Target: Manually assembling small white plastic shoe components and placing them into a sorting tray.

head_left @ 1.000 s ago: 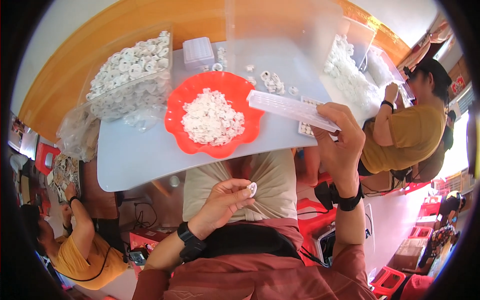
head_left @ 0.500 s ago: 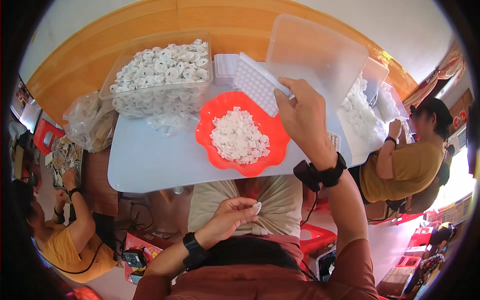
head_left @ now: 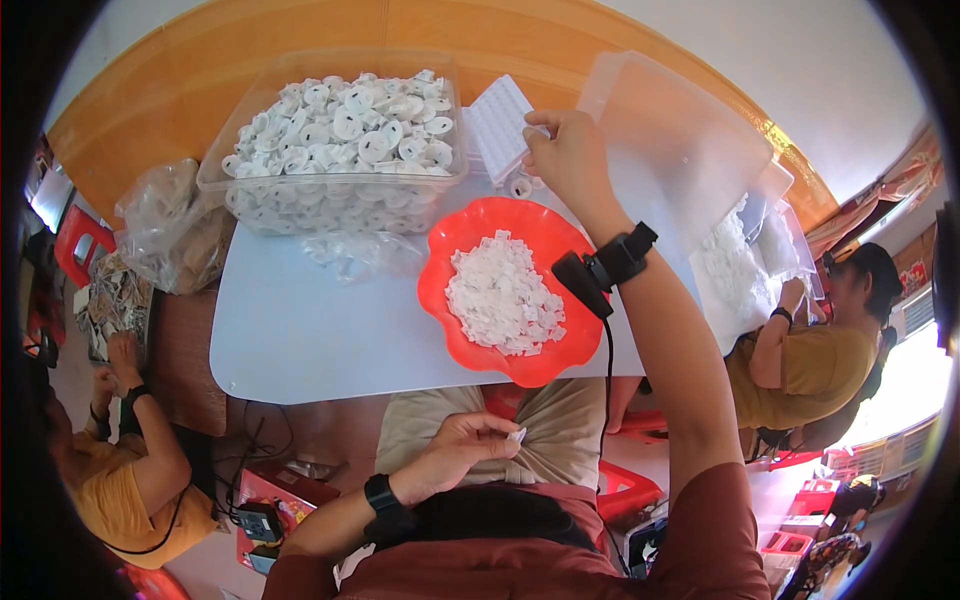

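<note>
Low over my lap, my left hand [head_left: 468, 447] pinches a small white plastic piece [head_left: 516, 436] between thumb and fingertips. My right hand [head_left: 570, 150] reaches to the far side of the table and grips the right edge of a white gridded tray [head_left: 500, 122], which is tilted. Just below that tray lies a round white part [head_left: 520, 187]. Between my arms, a red scalloped bowl [head_left: 450, 345] holds a heap of small white pieces [head_left: 505, 295].
A clear bin [head_left: 335, 190] full of round white parts stands at the back left, with crumpled plastic bags [head_left: 170, 230] beside the table [head_left: 300, 340]. A translucent tub [head_left: 680, 130] is at the back right. Co-workers sit left [head_left: 150, 470] and right [head_left: 815, 370].
My right hand has moved away from me with the tray, from above the bowl to beside the clear bin. The left hand stays over my lap with its piece.
</note>
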A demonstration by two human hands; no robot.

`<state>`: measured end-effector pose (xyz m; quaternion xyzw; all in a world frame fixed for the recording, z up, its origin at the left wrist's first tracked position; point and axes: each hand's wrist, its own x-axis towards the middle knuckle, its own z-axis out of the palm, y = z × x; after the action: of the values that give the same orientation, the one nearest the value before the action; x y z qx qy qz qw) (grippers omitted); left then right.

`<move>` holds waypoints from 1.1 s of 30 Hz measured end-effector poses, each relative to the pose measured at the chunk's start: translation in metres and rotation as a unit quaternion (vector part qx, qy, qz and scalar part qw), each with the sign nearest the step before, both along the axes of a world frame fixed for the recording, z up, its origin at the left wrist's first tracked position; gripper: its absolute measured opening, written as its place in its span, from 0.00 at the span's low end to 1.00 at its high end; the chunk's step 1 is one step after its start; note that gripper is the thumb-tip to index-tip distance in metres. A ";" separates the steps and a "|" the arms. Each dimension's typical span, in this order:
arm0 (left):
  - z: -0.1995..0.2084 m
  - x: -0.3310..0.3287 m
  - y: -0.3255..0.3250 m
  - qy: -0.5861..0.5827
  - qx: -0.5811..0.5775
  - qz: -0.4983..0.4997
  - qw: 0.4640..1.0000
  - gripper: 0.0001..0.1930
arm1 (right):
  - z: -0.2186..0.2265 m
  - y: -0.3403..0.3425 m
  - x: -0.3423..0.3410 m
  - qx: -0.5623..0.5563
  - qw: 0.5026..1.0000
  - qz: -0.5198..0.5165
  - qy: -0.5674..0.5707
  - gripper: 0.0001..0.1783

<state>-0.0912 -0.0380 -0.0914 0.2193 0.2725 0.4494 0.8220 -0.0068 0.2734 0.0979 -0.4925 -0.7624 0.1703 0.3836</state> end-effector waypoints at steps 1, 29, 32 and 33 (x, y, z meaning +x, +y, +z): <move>-0.001 -0.002 0.001 -0.002 -0.001 0.001 1.000 0.13 | -0.011 0.016 0.000 0.011 1.000 0.002 0.026 0.14; -0.016 -0.016 0.010 -0.002 -0.016 0.012 1.000 0.13 | -0.051 0.058 -0.033 -0.108 0.988 -0.050 -0.094 0.15; -0.015 -0.015 0.010 0.000 -0.013 0.021 1.000 0.13 | -0.044 0.052 -0.035 -0.153 0.981 -0.064 -0.095 0.13; -0.015 -0.014 0.010 0.005 -0.012 0.031 0.999 0.13 | -0.042 0.051 -0.037 -0.169 0.978 -0.059 -0.109 0.12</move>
<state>-0.1056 -0.0284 -0.1060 0.2032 0.2883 0.4706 0.8088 -0.0437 0.3242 0.0556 -0.6097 -0.7296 0.2195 0.2188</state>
